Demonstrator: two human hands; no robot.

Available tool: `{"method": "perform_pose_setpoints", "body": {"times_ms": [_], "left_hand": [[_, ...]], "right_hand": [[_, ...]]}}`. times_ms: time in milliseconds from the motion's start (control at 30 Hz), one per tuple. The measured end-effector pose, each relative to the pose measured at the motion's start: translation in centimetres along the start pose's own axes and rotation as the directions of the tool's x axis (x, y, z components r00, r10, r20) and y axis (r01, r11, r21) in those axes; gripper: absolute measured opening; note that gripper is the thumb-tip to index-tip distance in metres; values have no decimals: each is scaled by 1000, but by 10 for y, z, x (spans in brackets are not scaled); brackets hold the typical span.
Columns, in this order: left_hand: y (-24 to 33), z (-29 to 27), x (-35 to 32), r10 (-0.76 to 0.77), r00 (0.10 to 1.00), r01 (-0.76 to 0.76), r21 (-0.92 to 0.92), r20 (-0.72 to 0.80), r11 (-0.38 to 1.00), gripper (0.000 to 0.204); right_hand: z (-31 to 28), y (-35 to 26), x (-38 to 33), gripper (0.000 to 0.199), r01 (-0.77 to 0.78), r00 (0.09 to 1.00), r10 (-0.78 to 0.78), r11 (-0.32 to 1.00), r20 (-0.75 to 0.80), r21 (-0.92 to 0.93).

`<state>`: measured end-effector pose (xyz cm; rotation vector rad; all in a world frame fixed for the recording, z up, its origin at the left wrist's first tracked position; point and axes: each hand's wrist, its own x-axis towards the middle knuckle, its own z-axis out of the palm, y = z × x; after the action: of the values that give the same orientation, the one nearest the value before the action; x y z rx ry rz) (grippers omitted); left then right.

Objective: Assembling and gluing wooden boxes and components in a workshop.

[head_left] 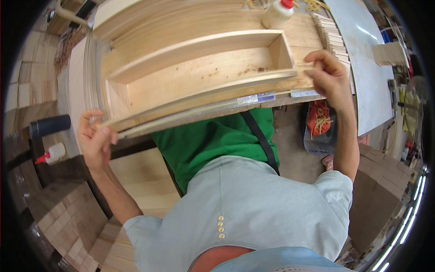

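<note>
A long, shallow wooden box (208, 68), open at the top, lies across the bench in front of me. Its near side is a long pale board (204, 93). At that board's left end, my left hand (97, 138) is closed, thumb and fingers gripping the end. My right hand (328, 75) is just past the right end, fingers pinched together; a small pale bit shows at the fingertips, too blurred to name. Below the board, a thin pale strip (181, 114) runs along the bench edge.
A glue bottle with a red cap (277, 14) stands behind the box; another bottle (55, 153) lies at left. Thin wooden slats (333, 38) are stacked at right. A red bag of yellowish bands (320, 120) sits low at right. Stacked boards (86, 81) flank the left.
</note>
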<state>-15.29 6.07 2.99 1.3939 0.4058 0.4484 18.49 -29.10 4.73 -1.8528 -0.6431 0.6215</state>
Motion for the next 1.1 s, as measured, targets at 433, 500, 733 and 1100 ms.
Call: {"method": "perform_pose_setpoints", "body": {"times_ms": [433, 500, 733, 1100], "left_hand": [[10, -26, 38, -206, 973, 231, 357, -106, 905, 58], [9, -27, 37, -239, 968, 253, 341, -82, 905, 58], [-2, -29, 53, -279, 960, 272, 253, -7, 929, 57], [-45, -50, 89, -209, 964, 200, -70, -165, 977, 24]], "right_hand": [[2, 35, 49, 49, -96, 992, 95, 995, 77, 3], [5, 37, 53, 49, -103, 990, 100, 994, 99, 30], [4, 40, 54, 48, -180, 979, 164, 974, 121, 139], [1, 67, 103, 19, -205, 977, 154, 866, 148, 456]]}}
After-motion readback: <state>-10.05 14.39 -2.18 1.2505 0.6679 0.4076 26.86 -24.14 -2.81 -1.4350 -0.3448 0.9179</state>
